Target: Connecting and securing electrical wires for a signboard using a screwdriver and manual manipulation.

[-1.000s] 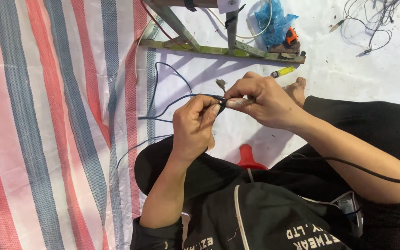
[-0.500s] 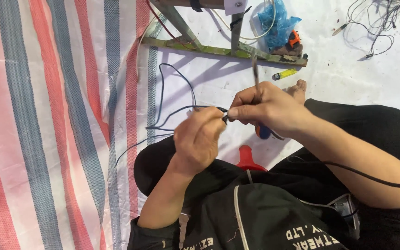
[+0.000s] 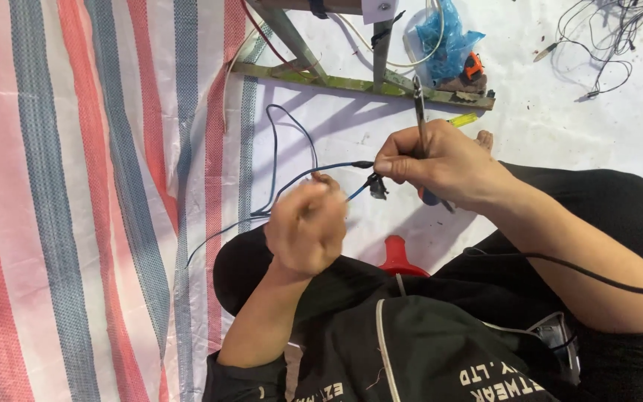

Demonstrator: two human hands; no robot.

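A seated person's right hand point(image 3: 440, 167) grips a slim metal tool point(image 3: 418, 112) upright, fingers pressed together around its shaft, and also pinches the end of a thin dark wire point(image 3: 292, 179) just beside a small black connector point(image 3: 376, 186). The left hand point(image 3: 306, 227), below and left of the connector, is curled into a loose fist; whether its fingers pinch the wire cannot be told. The wire loops away left of the connector onto a striped tarp point(image 3: 76, 186). Beyond the connector, a green metal frame point(image 3: 351, 82) edges the white floor point(image 3: 560, 112), with open floor between. A red cone-shaped piece point(image 3: 400, 257) sits just below the connector.
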